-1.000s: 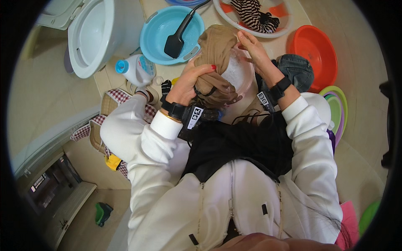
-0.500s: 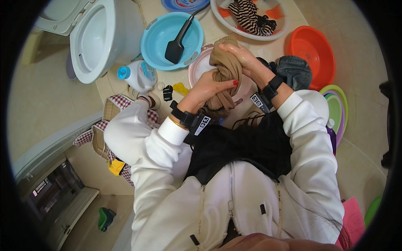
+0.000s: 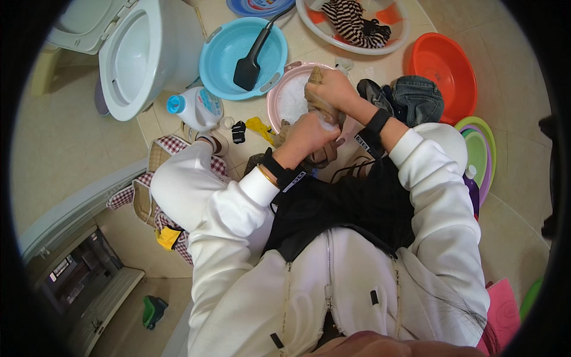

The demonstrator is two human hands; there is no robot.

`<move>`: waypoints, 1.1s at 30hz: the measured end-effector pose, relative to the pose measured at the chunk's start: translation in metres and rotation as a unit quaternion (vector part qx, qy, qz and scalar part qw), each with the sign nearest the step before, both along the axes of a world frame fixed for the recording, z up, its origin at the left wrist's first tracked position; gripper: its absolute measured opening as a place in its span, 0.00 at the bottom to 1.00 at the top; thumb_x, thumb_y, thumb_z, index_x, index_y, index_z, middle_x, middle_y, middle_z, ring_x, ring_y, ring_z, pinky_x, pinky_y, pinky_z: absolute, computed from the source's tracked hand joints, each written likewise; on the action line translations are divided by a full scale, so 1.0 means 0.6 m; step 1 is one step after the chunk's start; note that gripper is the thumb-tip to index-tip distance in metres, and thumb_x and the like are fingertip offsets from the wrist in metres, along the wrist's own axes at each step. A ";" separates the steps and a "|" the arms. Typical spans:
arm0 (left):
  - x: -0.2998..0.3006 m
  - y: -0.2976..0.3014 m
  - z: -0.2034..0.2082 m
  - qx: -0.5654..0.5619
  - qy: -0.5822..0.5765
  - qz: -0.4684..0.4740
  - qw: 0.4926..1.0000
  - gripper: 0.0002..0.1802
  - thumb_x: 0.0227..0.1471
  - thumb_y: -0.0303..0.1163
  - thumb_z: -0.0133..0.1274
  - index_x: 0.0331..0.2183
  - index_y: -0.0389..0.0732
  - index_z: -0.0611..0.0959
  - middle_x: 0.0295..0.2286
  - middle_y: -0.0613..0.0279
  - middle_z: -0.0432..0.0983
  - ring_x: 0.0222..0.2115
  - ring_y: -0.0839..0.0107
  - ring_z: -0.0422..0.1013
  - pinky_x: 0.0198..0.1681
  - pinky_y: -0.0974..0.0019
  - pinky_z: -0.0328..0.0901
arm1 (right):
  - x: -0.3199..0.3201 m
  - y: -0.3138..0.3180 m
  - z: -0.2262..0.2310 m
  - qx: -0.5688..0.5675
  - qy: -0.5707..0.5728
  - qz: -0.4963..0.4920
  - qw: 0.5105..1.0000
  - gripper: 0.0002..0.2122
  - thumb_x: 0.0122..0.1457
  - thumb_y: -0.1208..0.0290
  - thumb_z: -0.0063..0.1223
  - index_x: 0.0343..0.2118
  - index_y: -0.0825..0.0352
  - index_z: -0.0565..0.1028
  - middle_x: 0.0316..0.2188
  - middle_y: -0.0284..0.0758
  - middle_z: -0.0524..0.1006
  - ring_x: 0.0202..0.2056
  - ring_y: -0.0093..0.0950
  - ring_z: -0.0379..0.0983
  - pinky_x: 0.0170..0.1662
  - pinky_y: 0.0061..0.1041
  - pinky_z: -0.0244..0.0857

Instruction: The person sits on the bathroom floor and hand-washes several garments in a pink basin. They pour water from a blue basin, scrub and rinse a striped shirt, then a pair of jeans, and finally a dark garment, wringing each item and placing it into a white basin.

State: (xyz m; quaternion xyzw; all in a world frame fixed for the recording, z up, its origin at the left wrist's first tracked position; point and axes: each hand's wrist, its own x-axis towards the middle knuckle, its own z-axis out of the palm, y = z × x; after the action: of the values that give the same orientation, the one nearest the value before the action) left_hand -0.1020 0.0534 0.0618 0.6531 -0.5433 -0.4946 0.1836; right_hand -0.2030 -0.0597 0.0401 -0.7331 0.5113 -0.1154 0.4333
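Observation:
Both fists grip a wet brown garment [image 3: 323, 109] whose exact kind I cannot make out. My left hand [image 3: 309, 137] closes round its lower part, with suds by the fingers. Farther up and to the right, my right hand [image 3: 335, 92] clenches the upper part, and a twisted end pokes out beyond it. Beneath lies a pink basin [image 3: 273, 95] of white suds, partly covered by my hands and the garment. More brown folds hang below my left hand.
A blue basin [image 3: 208, 65] with a black long-handled paddle [image 3: 247, 72] stands beyond, left of a white basin [image 3: 312, 27] holding striped fabric [image 3: 354, 24]. A white detergent bottle [image 3: 201, 108] is at left. Dark jeans [image 3: 416, 101] lie beside a red basin [image 3: 464, 77]; a toilet [image 3: 134, 59] stands far left.
My hands have drawn closer together and bunched the garment tightly. Before, it was loosely draped between them; now more of the suds show. My left hand has turned over into a fist.

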 end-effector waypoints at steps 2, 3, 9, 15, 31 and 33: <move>-0.006 0.003 -0.004 0.020 -0.051 -0.017 0.998 0.25 0.40 0.50 0.55 0.26 0.34 0.82 0.25 0.39 0.76 0.29 0.44 0.73 0.34 0.53 0.69 | -0.003 0.004 0.005 -0.020 0.036 0.013 0.999 0.17 0.46 0.60 0.52 0.28 0.73 0.77 0.29 0.52 0.77 0.32 0.47 0.74 0.39 0.39 0.67; -0.008 0.004 -0.007 0.022 -0.055 -0.023 0.998 0.25 0.39 0.50 0.55 0.26 0.34 0.82 0.24 0.39 0.76 0.29 0.44 0.73 0.34 0.53 0.69 | -0.005 0.006 0.005 -0.026 0.057 0.022 0.998 0.17 0.46 0.60 0.52 0.28 0.72 0.77 0.29 0.53 0.77 0.32 0.48 0.74 0.39 0.40 0.67; -0.001 -0.005 -0.029 0.064 -0.095 -0.036 0.993 0.25 0.40 0.50 0.56 0.31 0.36 0.82 0.28 0.42 0.77 0.33 0.46 0.73 0.37 0.56 0.68 | -0.002 0.009 -0.026 -0.059 0.045 0.032 0.997 0.18 0.47 0.58 0.50 0.28 0.72 0.77 0.28 0.52 0.76 0.32 0.49 0.73 0.39 0.42 0.67; 0.060 -0.035 0.025 0.060 0.277 0.247 0.927 0.28 0.49 0.35 0.60 0.48 0.31 0.71 0.42 0.55 0.74 0.40 0.66 0.74 0.42 0.63 0.69 | -0.015 -0.033 -0.003 0.098 -0.166 -0.059 0.980 0.40 0.54 0.36 0.46 0.56 0.72 0.62 0.49 0.52 0.70 0.51 0.42 0.68 0.52 0.33 0.62; 0.082 -0.072 0.124 -0.053 0.486 0.164 0.857 0.38 0.60 0.32 0.45 0.64 0.40 0.45 0.60 0.49 0.53 0.60 0.60 0.55 0.59 0.59 0.54 | -0.068 -0.087 0.155 0.123 -0.281 -0.120 0.944 0.16 0.52 0.72 0.56 0.43 0.72 0.75 0.35 0.32 0.77 0.34 0.19 0.72 0.39 0.22 0.68; 0.095 -0.071 0.120 -0.052 0.503 0.154 0.849 0.36 0.61 0.30 0.44 0.64 0.39 0.46 0.59 0.48 0.54 0.58 0.61 0.58 0.56 0.63 0.58 | -0.084 -0.138 0.166 0.087 -0.326 -0.147 0.930 0.14 0.53 0.71 0.55 0.42 0.71 0.75 0.35 0.32 0.78 0.35 0.20 0.73 0.39 0.22 0.69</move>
State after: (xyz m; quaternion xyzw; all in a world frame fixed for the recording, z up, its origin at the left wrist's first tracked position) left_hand -0.0450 0.0111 0.1338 0.3799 -0.2940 -0.6915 0.5394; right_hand -0.2535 -0.1424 0.1394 -0.5310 0.4519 -0.3661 0.6162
